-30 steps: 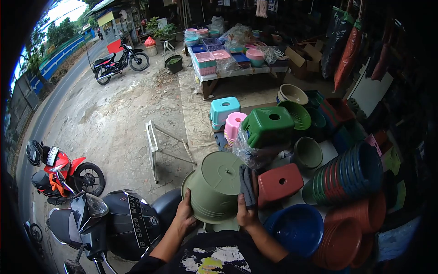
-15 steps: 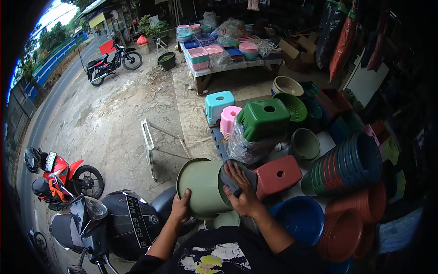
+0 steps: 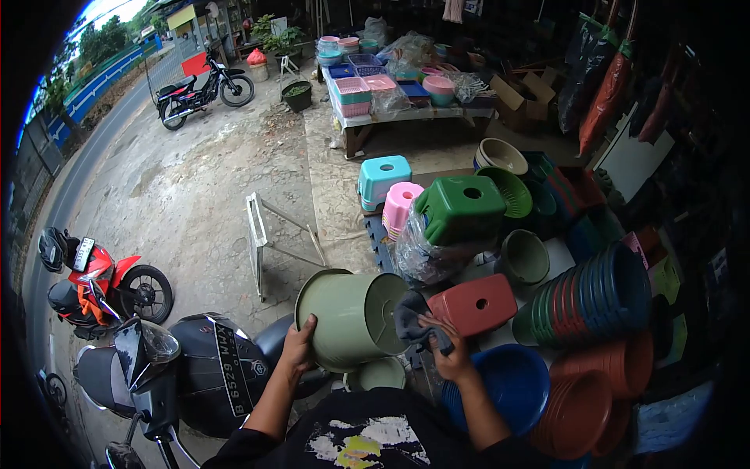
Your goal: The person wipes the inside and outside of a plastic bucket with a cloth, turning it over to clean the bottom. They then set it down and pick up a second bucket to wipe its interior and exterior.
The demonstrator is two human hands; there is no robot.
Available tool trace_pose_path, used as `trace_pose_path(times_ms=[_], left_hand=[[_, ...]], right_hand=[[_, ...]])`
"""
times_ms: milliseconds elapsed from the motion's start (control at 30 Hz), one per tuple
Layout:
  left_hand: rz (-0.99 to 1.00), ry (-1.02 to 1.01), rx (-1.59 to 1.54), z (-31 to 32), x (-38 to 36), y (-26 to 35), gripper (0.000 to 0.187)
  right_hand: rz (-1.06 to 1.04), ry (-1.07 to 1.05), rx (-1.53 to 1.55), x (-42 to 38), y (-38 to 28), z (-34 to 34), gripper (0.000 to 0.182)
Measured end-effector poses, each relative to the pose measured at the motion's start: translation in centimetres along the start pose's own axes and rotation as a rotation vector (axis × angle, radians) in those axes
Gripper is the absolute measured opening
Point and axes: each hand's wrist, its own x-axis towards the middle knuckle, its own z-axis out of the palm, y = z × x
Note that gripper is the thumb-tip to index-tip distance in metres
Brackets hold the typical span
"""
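My left hand (image 3: 299,344) grips an olive-green plastic pot (image 3: 341,320) near its wide rim, thumb on the outer wall. The pot is tipped on its side, its ribbed underside facing right. My right hand (image 3: 451,352) is closed on a dark grey cloth (image 3: 419,319), which hangs beside the edge of the pot's base. Another green pot (image 3: 376,375) sits below, partly hidden. To the right of the cloth lies a red plastic stool (image 3: 473,303), with a blue basin (image 3: 500,391) closer to me.
A black scooter (image 3: 211,375) stands close on my left, a red motorbike (image 3: 117,281) beyond it. Ahead is a white metal frame (image 3: 256,242). On the right are a green stool (image 3: 462,209), stacked buckets (image 3: 586,293) and brown basins (image 3: 574,414). Farther back, a table (image 3: 375,121) bears baskets.
My right hand with the cloth has come off the pot's base and moved right and down, uncovering the underside. My left hand still holds the pot, now shifted slightly left.
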Motion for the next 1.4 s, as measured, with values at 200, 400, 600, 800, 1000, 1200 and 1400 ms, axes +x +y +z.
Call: trace_pose_path(times_ms=[200,400,600,800,1000,1200,1400], left_hand=[[0.041,-0.024,0.161,-1.0,0.9,0.1,0.049],[0.016,-0.33,0.851,3.8,-1.6,2.1,0.034],[0.553,-0.766,1.552,7.7,-3.3,-0.2,0.021],[0.756,-0.897,1.619,7.0,-2.9,-2.5,0.022],[0.956,-0.543,1.307,7.7,-2.3,0.8,0.032],[0.147,-0.128,0.715,5.6,0.5,-4.4,0.073],[-0.152,-0.294,0.366,15.3,1.1,-6.0,0.073]], right_hand=[[0.634,0.952,0.586,-1.0,2.8,-0.6,0.038],[0.492,0.742,0.219,-0.8,-2.4,-0.6,0.041],[0.712,0.414,0.177,0.0,-3.3,3.8,0.061],[0.736,0.705,0.46,-1.7,-3.4,6.3,0.053],[0.64,0.98,0.631,-4.2,-4.6,6.1,0.046],[0.492,1.229,0.737,-4.2,-4.7,4.6,0.047],[0.416,1.287,0.559,-2.9,-3.3,2.0,0.039]])
